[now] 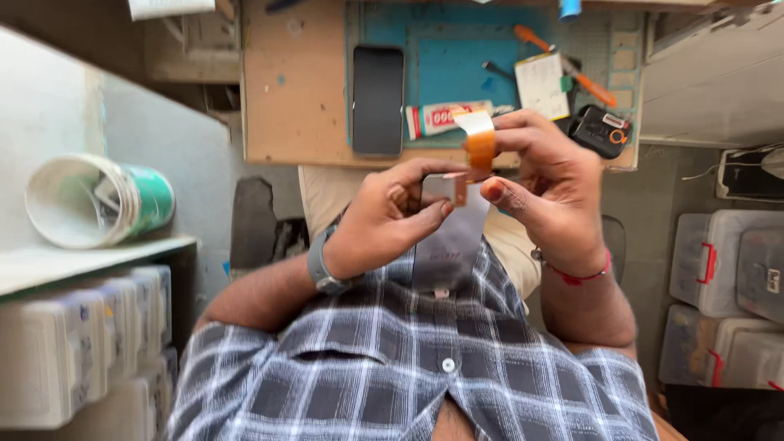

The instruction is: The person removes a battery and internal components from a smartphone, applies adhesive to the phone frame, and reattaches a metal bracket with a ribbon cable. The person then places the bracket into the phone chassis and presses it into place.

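Observation:
My left hand (384, 216), with a grey watch on its wrist, pinches the top edge of a thin grey screen panel (447, 245) held upright in front of my checked shirt. My right hand (551, 184), with a red thread around its wrist, grips the orange flex ribbon (480, 145) that rises from the panel's top; the ribbon bends over at its white end. Both hands are close together above my lap, just in front of the workbench edge.
A wooden workbench (294, 98) with a blue mat carries a black phone (378, 98), a white and red tube (441, 118), a white notepad (541, 86), orange-handled tools (588, 82) and a black device (600, 131). A white tub (98, 200) lies on a left shelf. Plastic boxes (719, 261) stand at right.

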Tool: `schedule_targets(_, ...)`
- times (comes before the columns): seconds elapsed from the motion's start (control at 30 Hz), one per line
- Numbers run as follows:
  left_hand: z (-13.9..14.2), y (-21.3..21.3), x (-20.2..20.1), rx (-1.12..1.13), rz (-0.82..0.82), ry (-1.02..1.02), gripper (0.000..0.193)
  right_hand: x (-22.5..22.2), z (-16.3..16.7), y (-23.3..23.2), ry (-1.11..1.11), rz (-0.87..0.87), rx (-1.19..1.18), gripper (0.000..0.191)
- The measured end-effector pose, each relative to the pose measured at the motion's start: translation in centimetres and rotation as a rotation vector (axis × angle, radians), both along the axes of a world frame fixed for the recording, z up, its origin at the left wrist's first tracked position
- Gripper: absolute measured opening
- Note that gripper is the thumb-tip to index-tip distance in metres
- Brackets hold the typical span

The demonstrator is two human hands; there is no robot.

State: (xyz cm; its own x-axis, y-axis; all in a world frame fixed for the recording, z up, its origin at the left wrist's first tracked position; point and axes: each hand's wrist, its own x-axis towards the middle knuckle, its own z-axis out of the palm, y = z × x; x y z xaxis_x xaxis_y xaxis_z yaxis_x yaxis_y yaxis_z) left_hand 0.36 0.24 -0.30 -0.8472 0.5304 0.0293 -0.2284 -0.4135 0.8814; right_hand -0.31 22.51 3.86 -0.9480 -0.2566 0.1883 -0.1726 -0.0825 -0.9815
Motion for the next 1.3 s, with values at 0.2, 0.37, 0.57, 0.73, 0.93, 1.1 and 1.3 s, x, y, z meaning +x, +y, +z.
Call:
schedule_targets(0.2, 0.7, -0.9, 0.5, -0.205, 0.066, 0.227, 0.038, 2.5, 0.8, -0.9, 0.597, -0.266, 0.385, 0.024)
schedule_targets(0.37, 1.1, -1.2, 1.0, -0.259, 0.078, 0.317, 0.039, 5.5, -0.3, -0.8, 0.777, -0.249, 0.549, 0.024)
schedule_targets(0.57, 1.4, -1.3, 1.3, -0.308, 0.090, 0.355, 0.036, 6.2, -2.8, -0.2, 0.918, -0.150, 0.681, 0.025)
schedule_targets(0.73, 1.6, -1.7, 1.3, -0.310, 0.057, 0.347, 0.038, 6.0, -3.4, -0.5, 0.931, -0.204, 0.730, 0.026)
schedule_targets(0.93, 1.7, -1.8, 1.0, -0.340, 0.076, 0.378, 0.037, 5.6, -2.7, -0.4, 0.999, -0.153, 0.868, 0.024)
schedule_targets(1.1, 1.8, -2.1, 0.9, -0.352, 0.041, 0.371, 0.037, 5.6, -3.1, -0.3, 0.973, -0.142, 0.870, 0.023)
schedule_targets(1.3, 1.8, -2.1, 0.8, -0.355, 0.037, 0.386, 0.038, 5.6, -4.0, -0.3, 0.995, -0.150, 0.887, 0.021)
